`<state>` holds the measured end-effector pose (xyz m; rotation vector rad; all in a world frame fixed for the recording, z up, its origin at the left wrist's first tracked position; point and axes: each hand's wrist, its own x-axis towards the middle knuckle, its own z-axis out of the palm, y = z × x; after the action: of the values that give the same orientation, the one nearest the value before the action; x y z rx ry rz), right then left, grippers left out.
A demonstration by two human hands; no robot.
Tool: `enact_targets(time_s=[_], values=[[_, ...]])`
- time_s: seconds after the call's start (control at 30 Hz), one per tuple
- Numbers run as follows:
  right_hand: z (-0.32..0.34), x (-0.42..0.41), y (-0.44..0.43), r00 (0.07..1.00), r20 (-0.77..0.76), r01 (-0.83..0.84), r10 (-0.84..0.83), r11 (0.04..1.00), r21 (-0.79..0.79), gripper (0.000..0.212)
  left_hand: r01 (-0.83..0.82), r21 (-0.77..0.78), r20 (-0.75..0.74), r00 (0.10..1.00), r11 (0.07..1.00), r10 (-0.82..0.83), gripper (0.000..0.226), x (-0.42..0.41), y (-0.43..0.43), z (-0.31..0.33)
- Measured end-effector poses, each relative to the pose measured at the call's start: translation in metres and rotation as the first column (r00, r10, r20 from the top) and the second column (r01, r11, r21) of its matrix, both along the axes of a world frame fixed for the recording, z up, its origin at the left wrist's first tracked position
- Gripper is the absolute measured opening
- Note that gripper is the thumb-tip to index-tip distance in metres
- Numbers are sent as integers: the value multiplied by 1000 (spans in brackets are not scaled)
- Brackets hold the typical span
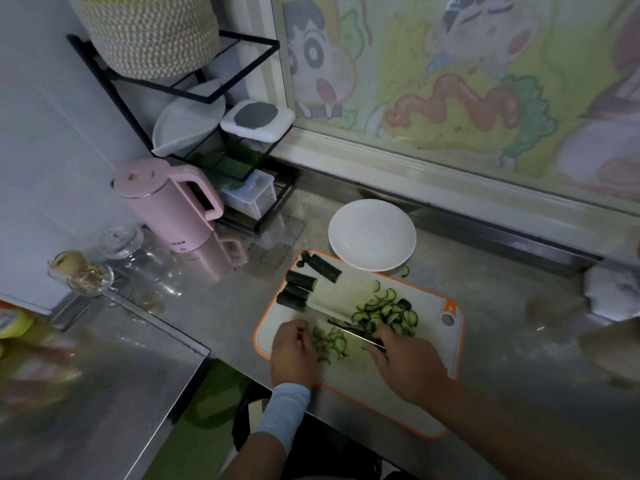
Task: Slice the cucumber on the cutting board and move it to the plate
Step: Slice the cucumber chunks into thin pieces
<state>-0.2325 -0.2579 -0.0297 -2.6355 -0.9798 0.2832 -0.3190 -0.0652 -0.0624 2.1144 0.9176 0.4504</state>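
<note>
Over the board [431, 308], the right hand [405, 362] is gripping the knife [332, 308] among the slices [384, 313]. The left hand [294, 351] is curling beside them; whether it is grasping anything, I cannot tell. Uncut chunks [304, 282] are lying at the board's far left, and the plate [372, 233] is sitting just beyond it.

You work in home kitchen. Steel counter [502, 341] under your cutting board [429, 306]. Pink kettle [166, 209] left of board. Black rack [194, 95] with dishes and food boxes behind-left of board. White plate [372, 233] just behind board. Cartoon-painted window panel [450, 81] beyond board.
</note>
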Motion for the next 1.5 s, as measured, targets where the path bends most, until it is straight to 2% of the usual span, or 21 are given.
enact_targets(time_s=[0.03,0.07,0.1,0.17,0.23,0.3,0.37,0.5,0.57,0.7,0.8,0.93,1.0,1.07,1.13,1.23,1.3,1.37,1.5], values=[[2,1,-3,999,25,-23,23,1000,-3,29,-90,19,90,992,996,88,10,1,10,5],[4,3,-5,998,39,-47,47,999,1,28,-109,45,153,983,993,101,8,2,19,10],[7,4,-6,997,43,-68,67,998,2,26,-56,74,167,985,996,43,8,4,26,13],[11,6,-6,994,41,-105,105,994,-7,22,208,151,68,973,966,-220,16,12,31,19],[15,7,-3,990,51,-135,135,991,-12,19,489,227,-66,870,842,-488,26,20,27,23],[19,8,0,984,83,-153,156,988,-34,17,644,270,-149,762,716,-630,33,26,19,19],[22,12,1,976,138,-168,170,985,-27,20,690,236,-197,724,685,-661,36,30,16,14],[22,17,-3,962,180,-189,204,977,-98,16,663,101,-264,737,742,-623,24,45,18,11],[19,18,-7,966,172,-177,194,978,-108,15,653,108,-313,738,750,-598,24,52,14,14],[21,18,-10,969,157,-181,190,981,-68,14,715,82,-372,668,694,-644,39,62,-2,21],[23,17,-12,966,162,-197,202,979,-44,15,721,29,-430,634,693,-643,25,70,-5,22],[24,19,-14,966,154,-191,206,976,-105,13,617,-88,-372,708,782,-600,21,74,3,16],[25,22,-13,968,125,-202,219,970,-135,17,597,-114,-331,731,794,-597,18,75,2,22],[26,25,-13,968,103,-212,228,967,-143,21,624,-147,-321,704,768,-634,17,76,-1,27],[28,27,-13,970,93,-211,223,969,-127,22,668,-135,-388,644,731,-660,16,74,1,29],[32,31,-13,973,84,-202,213,972,-120,22,607,-162,-410,676,778,-613,14,69,18,26],[34,34,-13,975,86,-195,205,974,-111,19,606,-221,-344,684,764,-643,25,62,28,25],[35,36,-11,974,92,-196,206,975,-107,19,664,-225,-354,627,714,-694,34,55,32,27],[39,35,-4,973,72,-212,221,970,-115,20,565,-187,-401,703,804,-588,18,53,40,23]])
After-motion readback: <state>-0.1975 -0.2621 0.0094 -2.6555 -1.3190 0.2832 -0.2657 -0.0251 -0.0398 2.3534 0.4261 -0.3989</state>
